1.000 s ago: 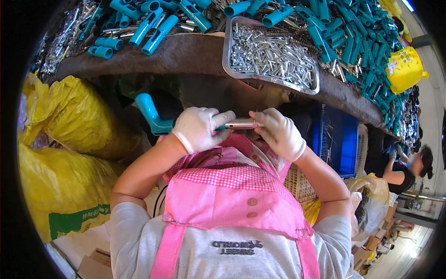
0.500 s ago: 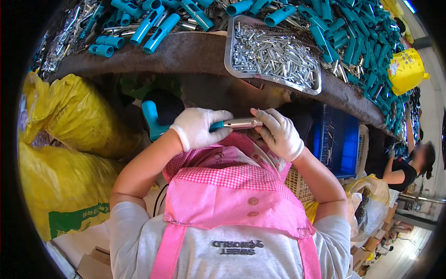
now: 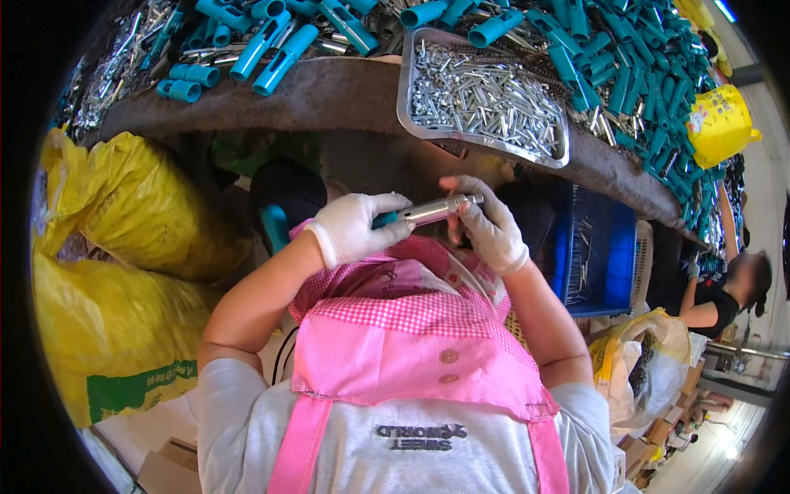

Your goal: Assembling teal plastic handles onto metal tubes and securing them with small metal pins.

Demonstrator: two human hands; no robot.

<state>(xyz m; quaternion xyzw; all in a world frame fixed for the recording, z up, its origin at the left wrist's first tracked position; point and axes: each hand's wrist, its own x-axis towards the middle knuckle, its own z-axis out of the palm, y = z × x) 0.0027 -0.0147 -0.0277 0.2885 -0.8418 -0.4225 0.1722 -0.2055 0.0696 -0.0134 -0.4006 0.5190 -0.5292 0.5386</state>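
So there's a metal tray sticking out over the table's near edge, loaded with small silvery pins. Off the right side of that edge, lower down, a blue crate has some thin rods along its left wall. Yellow cup sits by the table's right edge, can't see inside.

Left hand, gloved, is wrapped round the teal part of a tool, which is just off the near edge, above the apron. Right hand is half curled about its metal end; can't tell if it's really gripping. Decent gap between apron and table edge, sacks crowding the left.
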